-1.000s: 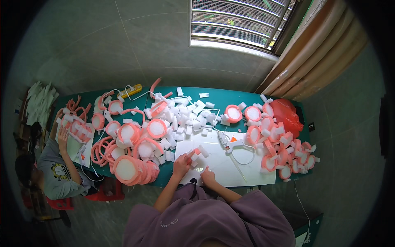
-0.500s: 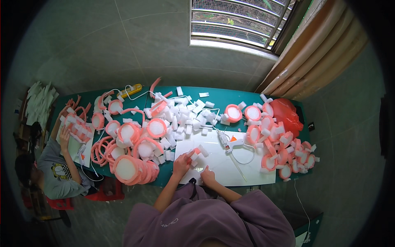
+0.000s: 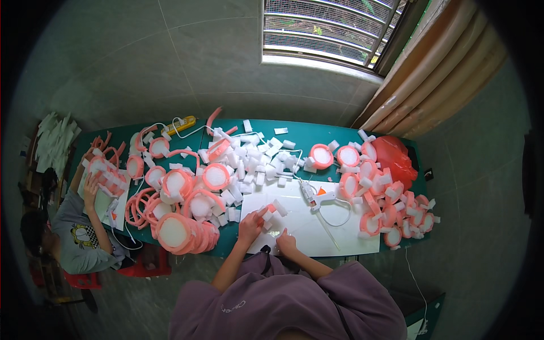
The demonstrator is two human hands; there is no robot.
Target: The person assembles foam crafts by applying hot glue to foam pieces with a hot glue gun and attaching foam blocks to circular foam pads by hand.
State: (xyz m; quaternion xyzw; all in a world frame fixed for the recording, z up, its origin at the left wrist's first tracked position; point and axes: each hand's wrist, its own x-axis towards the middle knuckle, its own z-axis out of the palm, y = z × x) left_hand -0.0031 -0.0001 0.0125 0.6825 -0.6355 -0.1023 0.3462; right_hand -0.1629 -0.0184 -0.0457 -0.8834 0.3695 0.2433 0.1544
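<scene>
My left hand (image 3: pixel 250 226) is closed on a small pink foam piece with white foam blocks (image 3: pixel 276 208) on it, over the white board (image 3: pixel 351 241). My right hand (image 3: pixel 287 243) is beside it at the board's near edge. Its fingers are curled, with one digit pointing up; whatever it may hold is too small to make out. To the right of both hands, a white hot glue gun (image 3: pixel 321 198) with an orange tip lies on the board, a clear glue stick (image 3: pixel 328 231) trailing from its back.
Loose white foam blocks (image 3: pixel 260 164) are heaped beyond the board. Pink foam rings with white discs (image 3: pixel 175 233) are stacked at left; more pink pieces (image 3: pixel 391 212) and a red plastic bag (image 3: pixel 392 160) lie right. A co-worker (image 3: pixel 85 238) handles foam at far left. A yellow power strip (image 3: pixel 179 124) sits behind.
My hands and the foam piece stay almost where they were. At far left the co-worker's hands shift slightly on the foam.
</scene>
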